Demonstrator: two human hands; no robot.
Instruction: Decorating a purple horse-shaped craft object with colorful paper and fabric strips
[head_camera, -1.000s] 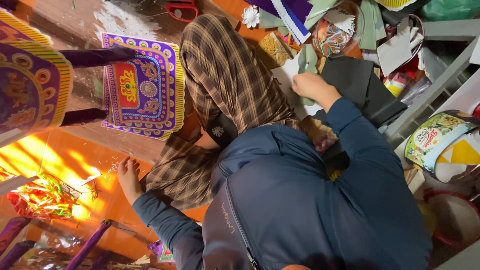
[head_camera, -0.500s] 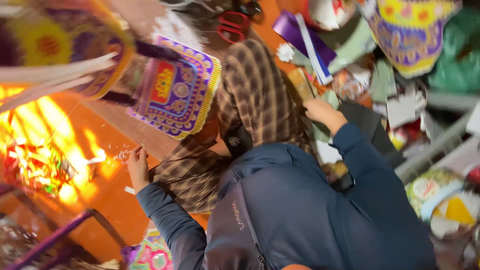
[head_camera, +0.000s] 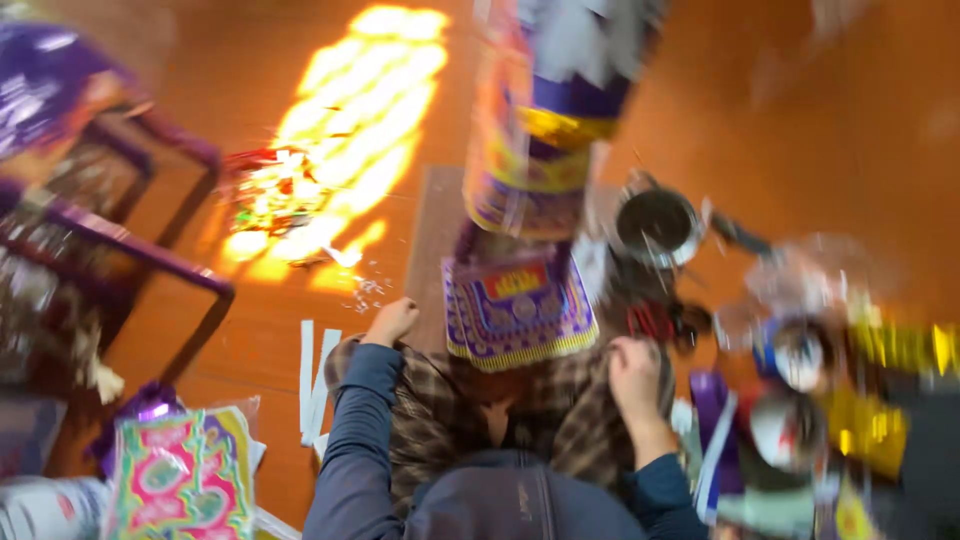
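floorboards (head_camera: 800, 120) of orange-brown wood fill the blurred view, and the purple patterned panel (head_camera: 518, 312) lying flat before the person's knees serves as landmark. up and left of the panel a broad patch of sunlight (head_camera: 350, 120) falls across the floor, with bright scraps (head_camera: 270, 195) scattered at its lower end. far left of the panel stands a purple frame (head_camera: 150, 250) of thin bars. directly above the panel rises a tall purple and gold paper piece (head_camera: 545, 130), smeared by motion. right of the panel sits a round dark pot (head_camera: 655, 225), and beyond it a crowd of tins and colourful packets (head_camera: 850, 400), too blurred to tell apart. lower left of the panel lies a pink and green patterned sheet (head_camera: 180, 475), with white paper strips (head_camera: 315, 385) between it and the panel. the left hand (head_camera: 392, 320) rests curled on the floor just left of the panel; i cannot tell whether it holds anything. the right hand (head_camera: 635, 365) is closed into a fist at the panel's lower right corner, on the checked cloth (head_camera: 450, 410) over the lap; what it grips is not visible.
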